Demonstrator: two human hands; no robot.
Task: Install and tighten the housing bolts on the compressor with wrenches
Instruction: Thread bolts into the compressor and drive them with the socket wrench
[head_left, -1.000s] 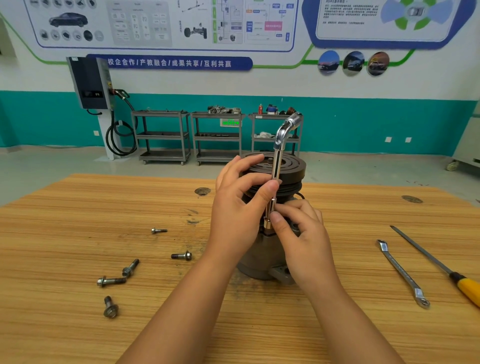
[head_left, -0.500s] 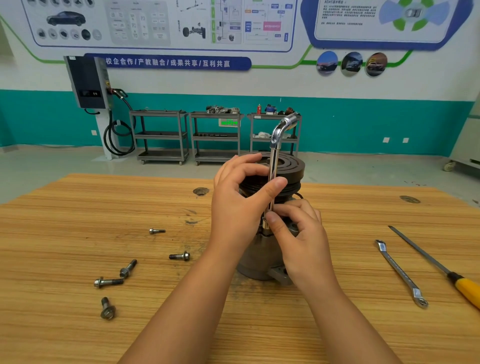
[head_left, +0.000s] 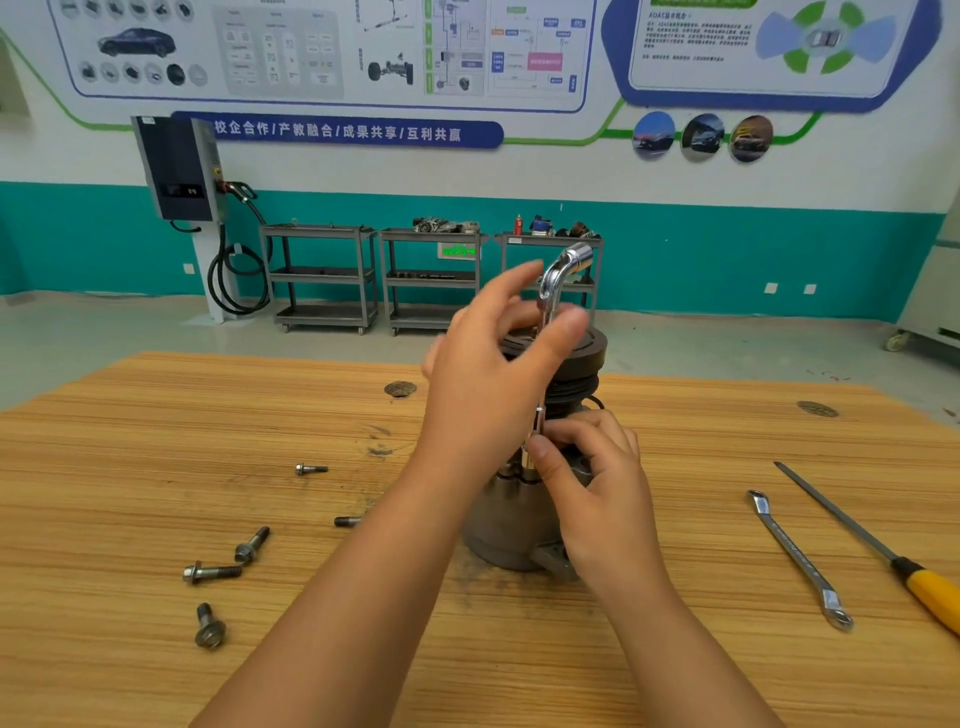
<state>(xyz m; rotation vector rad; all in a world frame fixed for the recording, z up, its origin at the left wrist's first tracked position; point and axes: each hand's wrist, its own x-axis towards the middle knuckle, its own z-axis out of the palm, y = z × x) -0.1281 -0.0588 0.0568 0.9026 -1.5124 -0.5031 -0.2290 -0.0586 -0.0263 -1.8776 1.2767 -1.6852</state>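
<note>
Compressor (head_left: 519, 530) stood upright mid-table (head_left: 104, 649), just in front of me, btwn my two forearms. Top was a dark round pulley w/ grooves round its rim, flat black plate on top. Below that a grey cast-metal body, dull and scuffed, w/ a mounting lug sticking out at the bottom right. A thin black wire looped out on the right side under the pulley. Much of the body was hidden behind my hands.

Wrench (head_left: 563, 265) was the chrome L-type, long shaft nearly vertical in front of the pulley, bent head up top pointing right, socket end down on the housing's top edge. Couldn't see the bolt under the socket.

Right hand (head_left: 597, 483) pinched the wrench's low end, thumb and fingertips curled round it just above the housing.

Left hand (head_left: 488, 384) was up by the shaft's upper part, blurred, fingers stretched out loose and spread, thumb lying across the shaft, not closed round it.

Bolts (head_left: 212, 573) lay loose on the table to the left, five of them, apart from the compressor: a small one furthest back, one half hidden by my left forearm, three flanged ones nearer me.

Well to the right lay a slim spanner (head_left: 797, 558) and beside it, further right, a screwdriver (head_left: 872, 545) w/ a yellow handle, both angled the same way, not touching
</note>
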